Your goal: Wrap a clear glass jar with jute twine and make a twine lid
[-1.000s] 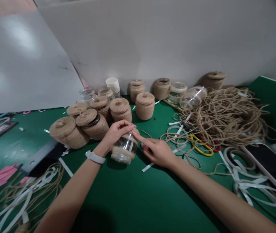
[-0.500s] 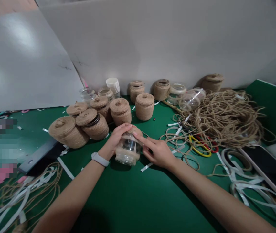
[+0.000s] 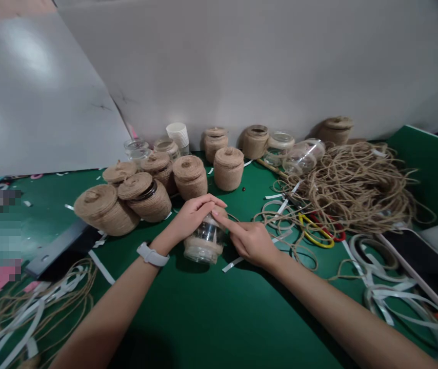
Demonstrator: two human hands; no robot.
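A clear glass jar leans over the green table with its ringed end toward me and jute twine wound around its far end. My left hand is closed over the top of the jar, fingers lying across the twine. From the right, my right hand presses its index finger against the twine-covered part, its other fingers curled in beside the glass. A loose strand of twine runs off behind the right hand. Whether the curled fingers pinch that strand is hidden. A pale band circles the jar near its ringed end.
Several twine-covered jars stand at the left and back, beside bare glass jars and stacked paper cups. A big twine heap, yellow-and-red-handled scissors, tape rolls and a phone lie at right.
My left hand has slid up and over the jar's top, fingers reaching further toward the right hand. The right hand has barely moved.
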